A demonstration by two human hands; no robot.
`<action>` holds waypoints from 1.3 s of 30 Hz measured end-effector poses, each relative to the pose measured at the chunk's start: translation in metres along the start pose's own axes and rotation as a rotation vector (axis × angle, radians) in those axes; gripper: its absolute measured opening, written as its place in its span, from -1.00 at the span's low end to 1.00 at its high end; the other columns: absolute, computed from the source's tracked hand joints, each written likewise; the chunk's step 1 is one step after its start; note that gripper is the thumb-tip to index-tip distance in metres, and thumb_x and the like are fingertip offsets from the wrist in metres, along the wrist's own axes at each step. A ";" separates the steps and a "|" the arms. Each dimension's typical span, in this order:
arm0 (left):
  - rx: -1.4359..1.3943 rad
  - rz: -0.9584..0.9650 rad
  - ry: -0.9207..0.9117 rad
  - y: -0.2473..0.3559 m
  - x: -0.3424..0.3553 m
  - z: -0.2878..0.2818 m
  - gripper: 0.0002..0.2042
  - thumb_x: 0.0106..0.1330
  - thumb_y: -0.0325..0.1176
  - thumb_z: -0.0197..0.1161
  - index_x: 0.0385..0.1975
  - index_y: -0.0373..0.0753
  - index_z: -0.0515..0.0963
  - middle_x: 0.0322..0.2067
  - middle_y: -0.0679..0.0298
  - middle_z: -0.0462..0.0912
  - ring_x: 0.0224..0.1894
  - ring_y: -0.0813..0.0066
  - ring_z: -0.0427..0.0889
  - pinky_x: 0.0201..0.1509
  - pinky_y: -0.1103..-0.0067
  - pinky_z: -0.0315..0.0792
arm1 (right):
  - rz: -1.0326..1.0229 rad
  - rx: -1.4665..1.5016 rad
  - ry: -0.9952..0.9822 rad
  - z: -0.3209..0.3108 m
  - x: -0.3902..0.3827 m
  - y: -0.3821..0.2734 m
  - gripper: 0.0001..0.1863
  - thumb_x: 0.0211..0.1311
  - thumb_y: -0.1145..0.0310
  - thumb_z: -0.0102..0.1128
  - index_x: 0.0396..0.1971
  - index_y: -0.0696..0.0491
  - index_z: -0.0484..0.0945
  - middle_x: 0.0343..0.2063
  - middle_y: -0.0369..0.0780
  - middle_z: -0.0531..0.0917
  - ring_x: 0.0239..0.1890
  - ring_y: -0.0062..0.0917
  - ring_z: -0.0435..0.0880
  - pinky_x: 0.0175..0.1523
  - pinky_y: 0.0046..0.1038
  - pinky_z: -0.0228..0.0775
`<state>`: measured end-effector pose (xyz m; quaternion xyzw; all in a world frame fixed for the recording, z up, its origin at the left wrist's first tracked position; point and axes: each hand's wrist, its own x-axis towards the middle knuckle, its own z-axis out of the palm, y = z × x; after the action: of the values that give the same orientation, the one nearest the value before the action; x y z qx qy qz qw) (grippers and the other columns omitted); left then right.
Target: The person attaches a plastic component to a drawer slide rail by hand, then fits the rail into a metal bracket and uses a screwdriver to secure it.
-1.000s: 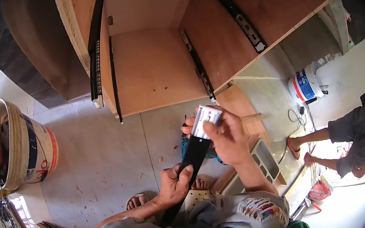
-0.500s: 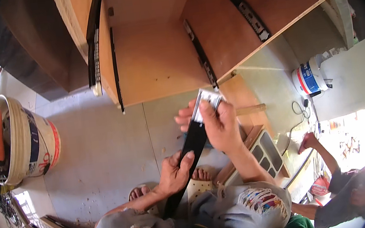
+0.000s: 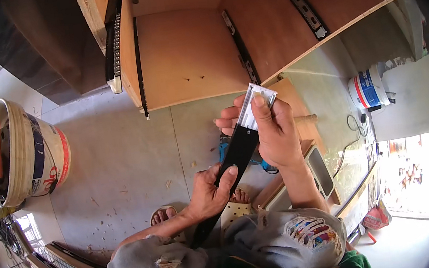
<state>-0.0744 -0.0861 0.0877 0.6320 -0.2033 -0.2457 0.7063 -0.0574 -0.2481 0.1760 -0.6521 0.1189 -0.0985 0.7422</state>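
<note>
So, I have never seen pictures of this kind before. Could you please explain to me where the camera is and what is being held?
There is no robot here: each grip is simply a person's bare hand. A wide camera on the person's head, the left of two, looks down, which is why straight edges look bent.

The left grip holds the black part of a long metal rail. The right grip holds its silver end, thumb on top.

Ahead is an open wooden cabinet with similar rails on its inside walls. On the grey floor, a white bucket stands at the left, and a blue and black power tool lies partly hidden behind the work.
</note>
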 end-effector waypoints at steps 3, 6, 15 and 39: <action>-0.032 -0.062 -0.012 -0.005 0.003 0.001 -0.66 0.44 -0.23 0.14 -0.53 -0.36 0.46 -0.69 0.32 0.44 -0.58 0.68 0.39 -0.53 0.57 0.35 | 0.045 0.063 0.011 -0.001 0.002 -0.004 -0.60 0.51 0.14 -0.14 -0.14 0.24 0.42 -0.35 -0.07 0.66 -0.27 -0.29 0.75 -0.17 -0.34 0.67; -0.077 -0.137 -0.036 -0.005 0.005 -0.001 -0.64 0.44 -0.20 0.14 -0.54 -0.36 0.46 -0.70 0.32 0.44 -0.60 0.68 0.39 -0.55 0.57 0.33 | 0.065 0.105 -0.003 -0.001 0.004 -0.002 -0.64 0.51 0.19 -0.11 -0.17 0.24 0.43 -0.36 -0.08 0.67 -0.29 -0.33 0.75 -0.19 -0.39 0.66; -0.138 -0.089 -0.071 -0.003 0.005 0.002 -0.63 0.46 -0.21 0.11 -0.53 -0.37 0.45 -0.68 0.38 0.48 -0.65 0.74 0.48 -0.61 0.64 0.39 | 0.148 0.155 -0.064 -0.012 0.007 -0.002 -0.51 0.47 0.01 -0.13 -0.03 0.20 0.42 -0.29 -0.08 0.66 -0.18 -0.17 0.72 -0.05 -0.20 0.63; -0.172 -0.079 -0.302 -0.008 0.009 -0.014 -0.65 0.53 -0.15 -0.10 -0.04 -0.38 0.35 -0.30 0.21 0.57 -0.42 0.57 0.56 -0.27 0.57 0.50 | -0.097 0.185 0.014 -0.007 0.042 0.035 -0.59 0.14 0.16 0.42 -0.71 0.03 0.42 -0.76 -0.36 0.48 -0.73 -0.69 0.51 -0.62 -0.61 0.32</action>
<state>-0.0601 -0.0812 0.0778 0.5325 -0.2602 -0.3820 0.7091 -0.0197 -0.2624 0.1385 -0.5851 0.0828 -0.1494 0.7927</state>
